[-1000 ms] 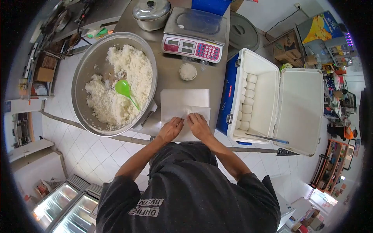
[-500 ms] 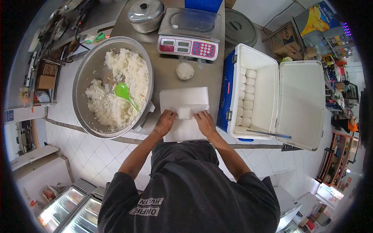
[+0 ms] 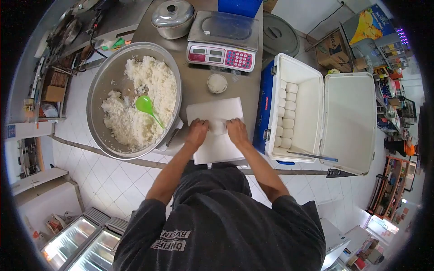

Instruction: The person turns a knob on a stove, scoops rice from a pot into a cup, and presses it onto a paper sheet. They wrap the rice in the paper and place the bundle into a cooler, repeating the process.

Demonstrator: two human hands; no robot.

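Observation:
White paper sheets (image 3: 216, 151) lie on the metal table in front of my body. On them sits a small white wrapped bundle (image 3: 218, 127), with one hand at each end of it. My left hand (image 3: 198, 131) has its fingers curled at the bundle's left end. At the right end, my right hand (image 3: 237, 130) is closed on it, fingers bent over the paper. A small bowl of rice (image 3: 217, 83) stands just beyond the sheets. Left of them, a green spoon (image 3: 144, 105) rests on rice (image 3: 156, 81) in a large metal basin (image 3: 91, 97).
A weighing scale (image 3: 221, 56) and a lidded pot (image 3: 172, 19) stand at the table's far side. At the right, an open blue-and-white cooler (image 3: 307, 108) holds several white wrapped bundles (image 3: 288, 113). A long blade-like tool (image 3: 316, 156) lies across its near edge.
Both hands have moved slightly away from my body with the bundle, which has been rolled farther up the paper. More of the sheet shows on the near side.

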